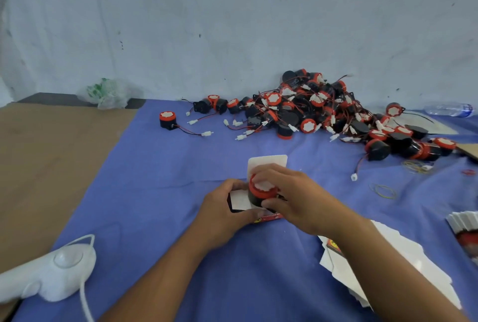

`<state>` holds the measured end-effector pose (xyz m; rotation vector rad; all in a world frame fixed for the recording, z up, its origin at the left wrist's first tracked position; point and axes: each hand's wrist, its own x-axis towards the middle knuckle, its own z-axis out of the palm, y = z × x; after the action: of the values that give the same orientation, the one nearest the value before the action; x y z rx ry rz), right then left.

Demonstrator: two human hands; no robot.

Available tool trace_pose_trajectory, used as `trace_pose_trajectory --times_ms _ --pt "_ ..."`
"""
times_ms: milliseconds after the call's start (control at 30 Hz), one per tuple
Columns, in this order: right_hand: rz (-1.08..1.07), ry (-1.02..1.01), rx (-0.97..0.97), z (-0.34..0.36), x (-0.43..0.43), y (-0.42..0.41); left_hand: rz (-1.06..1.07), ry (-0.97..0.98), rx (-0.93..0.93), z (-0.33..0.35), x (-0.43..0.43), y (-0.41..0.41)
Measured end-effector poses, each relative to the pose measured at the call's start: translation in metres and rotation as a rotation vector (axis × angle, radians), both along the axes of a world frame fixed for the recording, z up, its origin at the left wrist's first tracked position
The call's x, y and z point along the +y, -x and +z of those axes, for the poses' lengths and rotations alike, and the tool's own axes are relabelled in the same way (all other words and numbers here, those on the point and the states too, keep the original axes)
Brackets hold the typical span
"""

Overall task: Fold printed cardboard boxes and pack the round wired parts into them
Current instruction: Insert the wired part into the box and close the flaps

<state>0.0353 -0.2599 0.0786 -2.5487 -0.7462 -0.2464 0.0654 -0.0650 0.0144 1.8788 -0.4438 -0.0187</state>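
Observation:
A folded cardboard box [267, 162], white inside with a red printed side, stands on the blue cloth at the centre with its top flap up. My left hand [227, 207] grips its left side. My right hand [292, 195] holds a round black part with a red and white cap [262, 188] at the box's open mouth; its wires are hidden. A big pile of the same wired parts [318, 112] lies at the back right. One single part [167, 119] stands apart to the left of the pile.
Flat box blanks [395, 257] lie under my right forearm, with another stack [465, 220] at the right edge. Rubber bands [382, 190] lie right of the hands. A white device with a cord [55, 277] sits at the front left. A plastic bottle [450, 109] lies at the far right.

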Motion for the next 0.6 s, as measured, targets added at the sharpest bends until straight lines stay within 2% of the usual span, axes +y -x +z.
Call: trace_pose_trajectory --times_ms 200,367,500,600 --pt "-0.002 0.036 -0.123 -0.006 -0.006 -0.003 -0.016 0.006 -0.021 -0.001 0.000 -0.001" --pt "-0.014 0.040 -0.154 -0.008 -0.005 -0.006 -0.039 0.039 -0.012 -0.001 0.001 -0.001" --pt "0.064 -0.011 -0.082 -0.011 -0.007 -0.006 -0.052 0.080 -0.004 -0.003 0.001 -0.002" --pt "-0.002 -0.034 -0.015 -0.014 -0.008 -0.005 -0.063 0.074 -0.025 -0.003 0.001 -0.003"
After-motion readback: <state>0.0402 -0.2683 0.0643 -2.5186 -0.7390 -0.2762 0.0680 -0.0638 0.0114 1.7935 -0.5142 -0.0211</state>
